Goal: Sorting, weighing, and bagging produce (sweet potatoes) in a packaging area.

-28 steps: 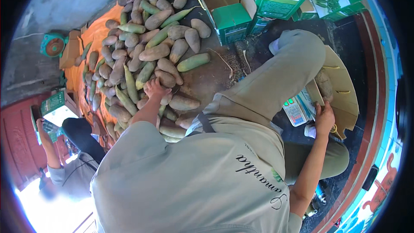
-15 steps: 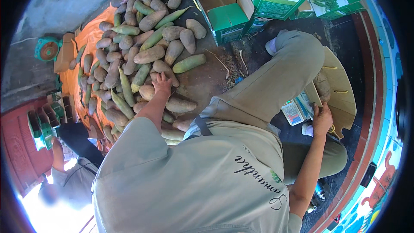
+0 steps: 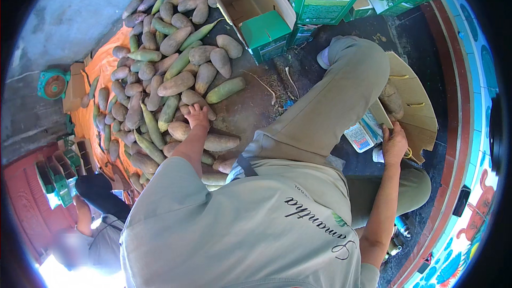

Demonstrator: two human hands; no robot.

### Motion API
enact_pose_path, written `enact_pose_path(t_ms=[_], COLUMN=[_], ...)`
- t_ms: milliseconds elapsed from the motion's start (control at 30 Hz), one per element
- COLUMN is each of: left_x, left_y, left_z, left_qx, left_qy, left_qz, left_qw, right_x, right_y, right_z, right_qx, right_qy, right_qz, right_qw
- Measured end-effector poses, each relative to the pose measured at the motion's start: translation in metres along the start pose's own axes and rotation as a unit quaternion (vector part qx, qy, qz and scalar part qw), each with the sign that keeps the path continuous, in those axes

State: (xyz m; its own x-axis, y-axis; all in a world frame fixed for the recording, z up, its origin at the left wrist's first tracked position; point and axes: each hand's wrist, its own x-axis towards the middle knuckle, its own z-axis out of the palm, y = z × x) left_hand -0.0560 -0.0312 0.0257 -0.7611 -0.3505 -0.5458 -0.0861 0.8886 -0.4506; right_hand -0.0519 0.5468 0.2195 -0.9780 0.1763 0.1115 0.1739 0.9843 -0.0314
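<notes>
A broad heap of radishes (image 3: 176, 82), some green and many brown with soil, lies on the left. My left hand (image 3: 198, 117) rests on the heap with its fingers apart, fingertips touching a brown radish (image 3: 197, 98). On the right, my right hand (image 3: 394, 143) grips the near edge of an open cardboard carton (image 3: 418, 93) between thumb and fingers. Inside that carton, brown radishes (image 3: 392, 101) show in part. Between my legs, beside the carton, a digital scale (image 3: 359, 136) is partly hidden by my leg.
An open green carton (image 3: 266, 29) stands beyond the heap, next to upright green cartons (image 3: 330, 0). Orange sheeting (image 3: 85, 117) lies under the heap's left side. Another person (image 3: 101, 240) works at lower left near small green cartons (image 3: 56, 178). Dry stalks (image 3: 290, 82) litter the floor.
The whole view has shifted slightly, with the scene sliding left. My left hand stays on the heap with its fingers a little more bent. My right hand keeps its grip on the carton.
</notes>
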Motion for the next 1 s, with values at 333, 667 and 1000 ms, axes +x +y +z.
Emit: enact_pose_path(t_ms=[333,667,1000], left_x=[-0.012,0.012,0.009], left_y=[-0.006,-0.039,-0.047], left_z=[-0.006,-0.011,-0.033], left_qx=[0.008,-0.324,-0.578], left_qy=[-0.005,0.019,-0.090], left_qz=[0.022,-0.007,-0.003], left_qw=[1.000,0.946,0.811], right_x=[0.003,0.004,0.002], right_y=[-0.001,-0.009,-0.003], right_z=[-0.001,-0.012,-0.005], right_qx=[0.004,0.023,0.045], right_qy=[-0.002,-0.009,0.011], right_qz=[-0.004,0.011,0.002], right_qw=[1.000,1.000,0.999])
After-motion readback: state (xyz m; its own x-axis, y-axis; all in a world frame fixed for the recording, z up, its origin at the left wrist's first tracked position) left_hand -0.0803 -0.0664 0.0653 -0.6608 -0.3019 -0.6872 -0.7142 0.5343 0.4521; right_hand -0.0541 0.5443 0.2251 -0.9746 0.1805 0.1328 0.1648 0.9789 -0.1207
